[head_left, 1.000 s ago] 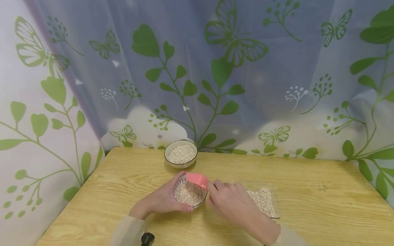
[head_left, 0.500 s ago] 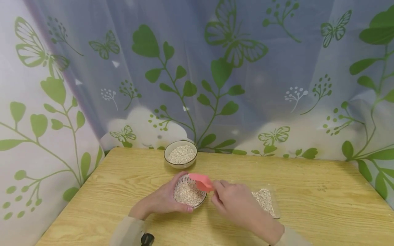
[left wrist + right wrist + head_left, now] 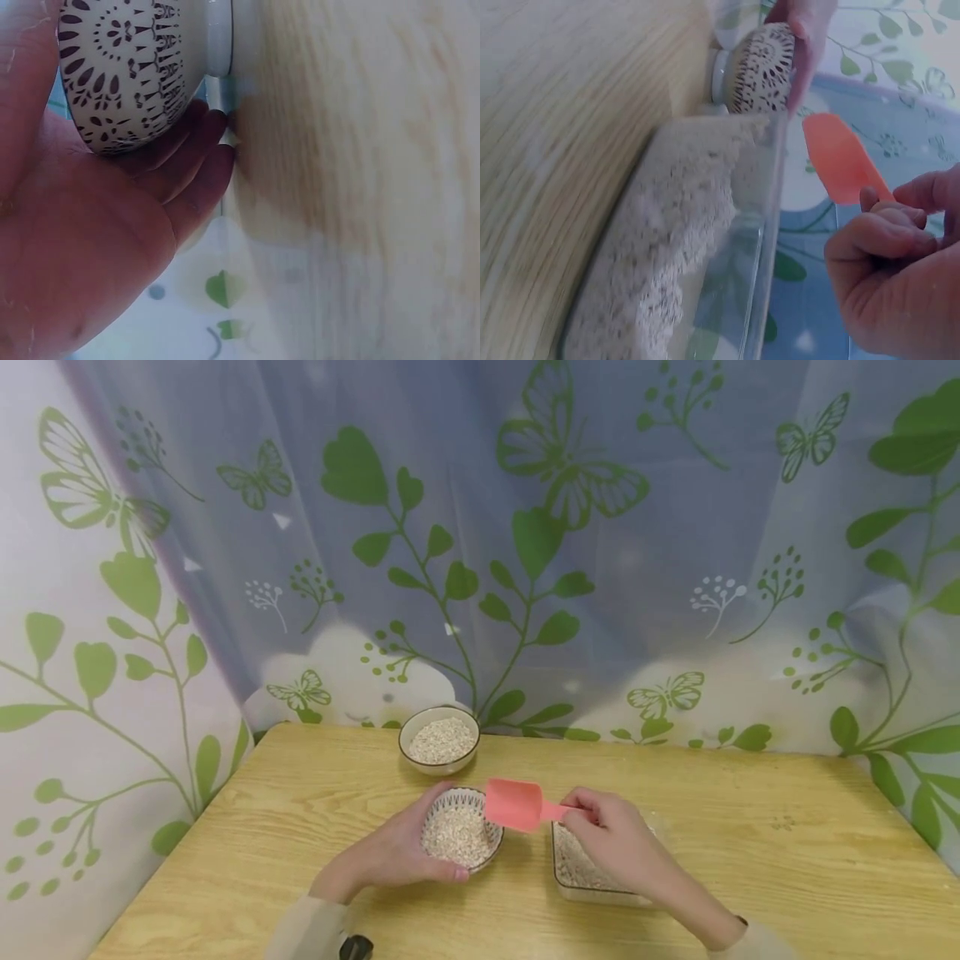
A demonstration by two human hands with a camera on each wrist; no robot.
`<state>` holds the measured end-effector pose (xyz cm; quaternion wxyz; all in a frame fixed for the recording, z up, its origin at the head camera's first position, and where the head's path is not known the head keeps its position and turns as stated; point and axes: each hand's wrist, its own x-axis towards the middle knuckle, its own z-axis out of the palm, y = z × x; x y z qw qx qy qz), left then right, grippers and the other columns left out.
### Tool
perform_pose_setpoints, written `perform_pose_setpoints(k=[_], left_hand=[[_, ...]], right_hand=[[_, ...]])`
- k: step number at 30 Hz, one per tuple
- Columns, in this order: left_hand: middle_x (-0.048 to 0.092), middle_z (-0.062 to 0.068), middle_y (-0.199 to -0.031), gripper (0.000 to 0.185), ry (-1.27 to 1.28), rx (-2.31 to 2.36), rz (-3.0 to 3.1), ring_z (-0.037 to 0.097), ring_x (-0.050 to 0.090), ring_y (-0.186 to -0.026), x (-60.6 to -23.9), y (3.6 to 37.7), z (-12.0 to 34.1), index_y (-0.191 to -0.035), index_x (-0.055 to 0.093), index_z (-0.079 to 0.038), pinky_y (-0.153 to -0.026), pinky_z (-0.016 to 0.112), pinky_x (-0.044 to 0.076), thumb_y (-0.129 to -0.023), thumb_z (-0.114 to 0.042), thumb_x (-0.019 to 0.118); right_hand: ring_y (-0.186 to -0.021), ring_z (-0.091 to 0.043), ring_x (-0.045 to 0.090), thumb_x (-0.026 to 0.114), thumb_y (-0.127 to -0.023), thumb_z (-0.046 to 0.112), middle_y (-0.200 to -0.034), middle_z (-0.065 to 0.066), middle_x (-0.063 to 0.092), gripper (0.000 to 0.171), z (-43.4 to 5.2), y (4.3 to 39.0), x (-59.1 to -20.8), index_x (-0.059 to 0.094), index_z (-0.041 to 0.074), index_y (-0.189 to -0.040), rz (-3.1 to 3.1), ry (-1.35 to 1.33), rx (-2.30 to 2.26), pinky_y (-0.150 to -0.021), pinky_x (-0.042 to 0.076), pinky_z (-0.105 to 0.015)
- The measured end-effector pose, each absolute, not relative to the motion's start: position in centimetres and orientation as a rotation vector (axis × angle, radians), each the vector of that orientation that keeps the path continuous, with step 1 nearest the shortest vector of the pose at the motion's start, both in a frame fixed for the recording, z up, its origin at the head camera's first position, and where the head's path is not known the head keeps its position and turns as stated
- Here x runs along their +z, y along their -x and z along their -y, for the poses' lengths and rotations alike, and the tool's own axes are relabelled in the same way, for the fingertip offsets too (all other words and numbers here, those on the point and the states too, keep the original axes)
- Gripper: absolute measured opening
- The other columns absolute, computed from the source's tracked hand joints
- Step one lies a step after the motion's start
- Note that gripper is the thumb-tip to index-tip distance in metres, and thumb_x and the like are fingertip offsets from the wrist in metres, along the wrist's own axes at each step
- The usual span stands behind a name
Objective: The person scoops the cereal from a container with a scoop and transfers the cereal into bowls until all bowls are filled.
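Observation:
My left hand [image 3: 397, 847] grips a small bowl [image 3: 455, 798], thumb along the near side and fingers round the far side. Brown patterns cover the bowl's outer wall [image 3: 124, 67] in the left wrist view, where fingertips reach beneath it. Rolled oats [image 3: 456, 837] lie inside. My right hand [image 3: 618, 842] pinches the handle of a pink scoop [image 3: 514, 804]. The scoop's blade hangs at the bowl's right rim, its bare inside showing. Under the right hand stands a clear rectangular container [image 3: 603, 895] of oats, seen large in the right wrist view.
Behind the held bowl, a white dark-rimmed bowl [image 3: 438, 767] full of oats stands near the back of the wooden table [image 3: 750, 827]. A patterned curtain [image 3: 480, 568] hangs directly behind the table's far edge.
The scoop has moved right from over the bowl and turned so its inside faces up. My right hand shifted right, uncovering the container's left side. The left hand and bowl stay put.

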<state>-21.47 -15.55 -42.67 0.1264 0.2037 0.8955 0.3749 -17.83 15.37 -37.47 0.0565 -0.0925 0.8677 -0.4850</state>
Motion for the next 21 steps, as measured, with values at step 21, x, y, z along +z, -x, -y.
perform_pose_setpoints(k=[21], left_hand=[[0.038,0.013,-0.160,0.116,-0.726,0.957,-2.889,0.037,0.045,-0.143,-41.0,20.4,15.2,-0.161,0.031,-0.017,-0.114,0.062,0.041,-0.071,-0.069,0.082]], right_hand=[[-0.046,-0.009,0.018,0.049,-0.099,0.017,-0.053,0.006,0.027,0.026,-24.4,16.9,-37.5,0.065,-0.001,-0.089,-2.346,0.019,-1.546,-0.043,0.023,-0.022]])
